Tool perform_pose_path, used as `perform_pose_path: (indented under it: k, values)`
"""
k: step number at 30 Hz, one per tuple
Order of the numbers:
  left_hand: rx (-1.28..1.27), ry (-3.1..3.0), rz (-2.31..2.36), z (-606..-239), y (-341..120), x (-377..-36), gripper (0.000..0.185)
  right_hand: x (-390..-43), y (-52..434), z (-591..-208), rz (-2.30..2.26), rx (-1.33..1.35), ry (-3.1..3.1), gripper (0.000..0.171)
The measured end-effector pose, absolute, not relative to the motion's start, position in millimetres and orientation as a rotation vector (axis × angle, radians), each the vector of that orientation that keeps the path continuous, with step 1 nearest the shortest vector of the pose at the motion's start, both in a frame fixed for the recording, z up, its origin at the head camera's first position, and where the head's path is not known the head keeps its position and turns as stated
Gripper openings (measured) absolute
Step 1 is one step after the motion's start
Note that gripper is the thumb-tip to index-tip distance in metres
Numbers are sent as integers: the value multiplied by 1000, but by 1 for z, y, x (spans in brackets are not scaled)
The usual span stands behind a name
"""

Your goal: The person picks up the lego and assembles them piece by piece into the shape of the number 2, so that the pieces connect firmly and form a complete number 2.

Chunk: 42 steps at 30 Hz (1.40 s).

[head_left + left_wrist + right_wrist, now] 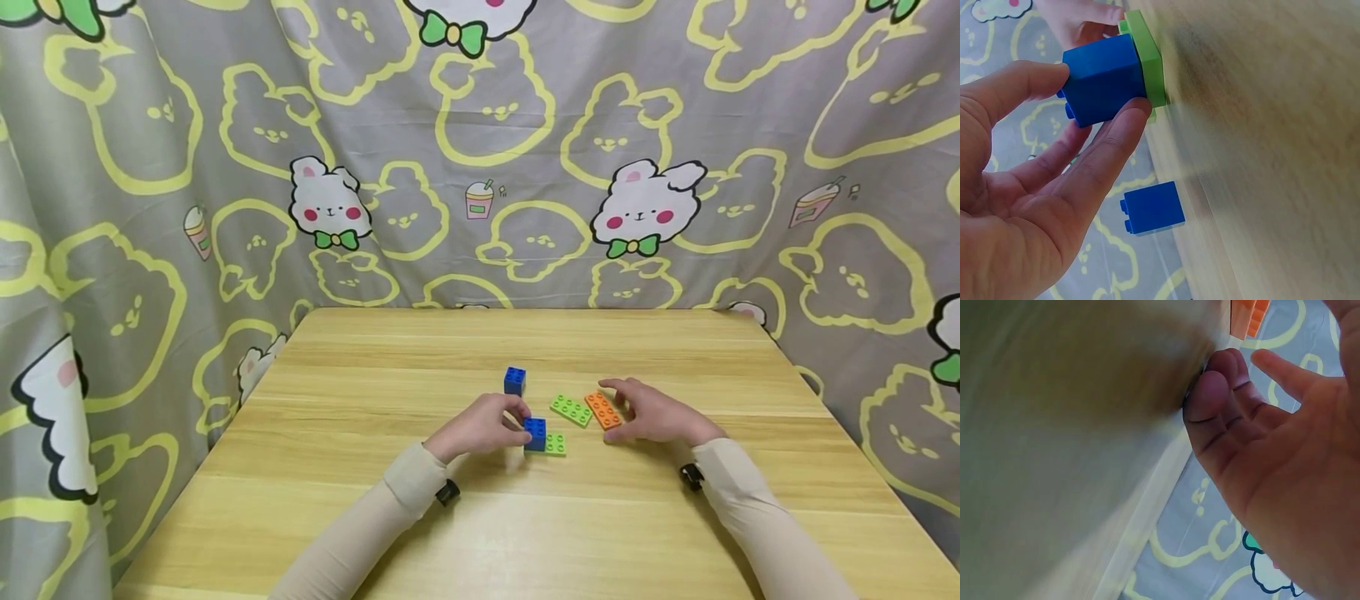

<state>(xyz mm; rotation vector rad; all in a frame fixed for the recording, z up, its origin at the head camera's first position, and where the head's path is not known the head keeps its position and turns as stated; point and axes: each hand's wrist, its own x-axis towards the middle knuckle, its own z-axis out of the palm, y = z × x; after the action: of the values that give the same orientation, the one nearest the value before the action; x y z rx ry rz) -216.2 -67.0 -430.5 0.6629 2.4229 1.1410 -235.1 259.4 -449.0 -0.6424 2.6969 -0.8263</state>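
Note:
My left hand [517, 423] pinches a blue brick [535, 433] between thumb and fingers. The brick stands on one end of a small green plate [557, 445] that lies flat on the table. In the left wrist view the blue brick [1104, 78] sits against the green plate [1147, 59], with my fingers [1116, 134] on its side. My right hand [626, 412] rests on the table with loosely curved fingers [1216, 394], right beside an orange plate [603, 410] and holding nothing. The orange plate [1249, 315] lies just past those fingertips.
A second blue brick [514, 380] stands alone behind my left hand, also seen in the left wrist view [1152, 208]. Another green plate [571, 409] lies left of the orange one. The wooden table [375, 533] is backed by a rabbit-print curtain [525, 167].

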Motion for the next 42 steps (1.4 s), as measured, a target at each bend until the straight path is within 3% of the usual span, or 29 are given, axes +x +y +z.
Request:
perform_pose_path:
  k: [15,32,42]
  values:
    - [671,2424,1139,-432,-69,-215,21,-237,253,-452,-714,-606,2711,78]
    - [672,2427,1133,-432,-68,-215,21,-239,254,-449,-910,-641,2723,75]
    - [672,2427,1132,-432,-68,-216,22,-226,234,-427,-993,-759,2737,78]
